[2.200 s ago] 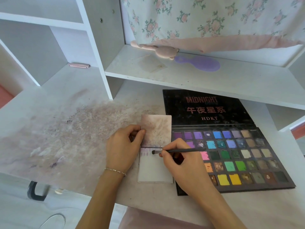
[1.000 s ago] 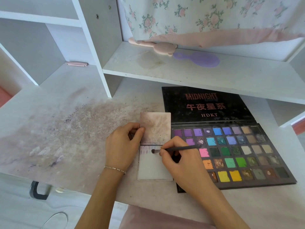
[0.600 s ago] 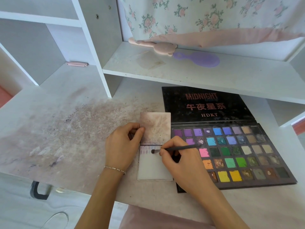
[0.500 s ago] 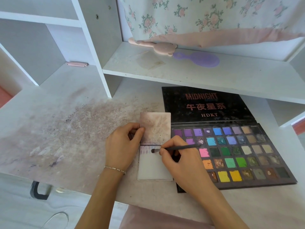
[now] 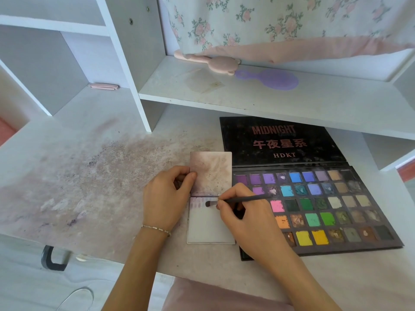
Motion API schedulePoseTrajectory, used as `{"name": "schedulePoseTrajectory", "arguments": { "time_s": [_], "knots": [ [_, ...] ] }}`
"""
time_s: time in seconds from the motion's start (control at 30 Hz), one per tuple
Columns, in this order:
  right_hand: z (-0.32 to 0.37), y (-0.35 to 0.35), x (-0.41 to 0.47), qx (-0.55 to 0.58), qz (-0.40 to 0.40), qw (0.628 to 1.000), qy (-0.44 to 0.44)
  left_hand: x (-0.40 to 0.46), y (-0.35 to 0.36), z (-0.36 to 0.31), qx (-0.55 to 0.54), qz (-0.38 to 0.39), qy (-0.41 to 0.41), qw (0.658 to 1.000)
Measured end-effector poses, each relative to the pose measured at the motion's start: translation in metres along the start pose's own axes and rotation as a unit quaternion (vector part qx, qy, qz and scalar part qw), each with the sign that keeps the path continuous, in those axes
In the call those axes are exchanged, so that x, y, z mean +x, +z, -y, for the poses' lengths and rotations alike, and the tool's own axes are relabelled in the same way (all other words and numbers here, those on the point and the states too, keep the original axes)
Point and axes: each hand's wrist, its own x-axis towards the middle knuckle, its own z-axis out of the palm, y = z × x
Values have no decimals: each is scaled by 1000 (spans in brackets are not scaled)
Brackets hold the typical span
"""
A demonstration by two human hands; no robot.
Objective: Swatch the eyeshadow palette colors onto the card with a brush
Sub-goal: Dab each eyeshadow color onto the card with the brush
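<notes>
The right hand is pinching a thin dark brush close to its head, and the bristle tip is resting on the top strip of the card, just right of a short row of faint purple marks. The card is lying flat on the desk, touching the left edge of the open palette. A second, smudged card is standing above it, and the left hand is gripping that one's left edge with thumb on its face and fingers curled behind, while the heel of the hand is sitting beside the lower card.

Most of the lower card is looking bare, so the swatching seems to be only starting on the purples.

What could be going wrong from here: the new stroke is landing very near the last mark, so a sideways wobble would be blending two shades into one. The right palm is hovering over the lower card and the palette's left pans, and dragging it would be smearing powder. Loose dust, already spread over the desk, may also be dirtying the bare card if the brush is overloaded
</notes>
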Motion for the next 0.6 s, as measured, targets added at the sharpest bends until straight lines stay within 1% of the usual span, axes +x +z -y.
{"name": "schedulePoseTrajectory", "arguments": {
  "time_s": [0.17,0.27,0.33,0.47,0.6],
  "knots": [
    [1,-2,-1,23,4,1000,-9,0,0,0,-2,-2,-1,1000],
    [1,-6,-3,99,-44,994,-12,0,0,1,-4,0,2,1000],
    [0,-12,-4,127,-87,988,-19,0,0,1,-7,2,3,1000],
    [-7,-28,-7,130,-149,980,-21,1,0,1,-7,1,3,1000],
    [-21,-48,-9,104,-190,976,-8,0,0,0,-5,-3,-1,1000]
  ]
}}
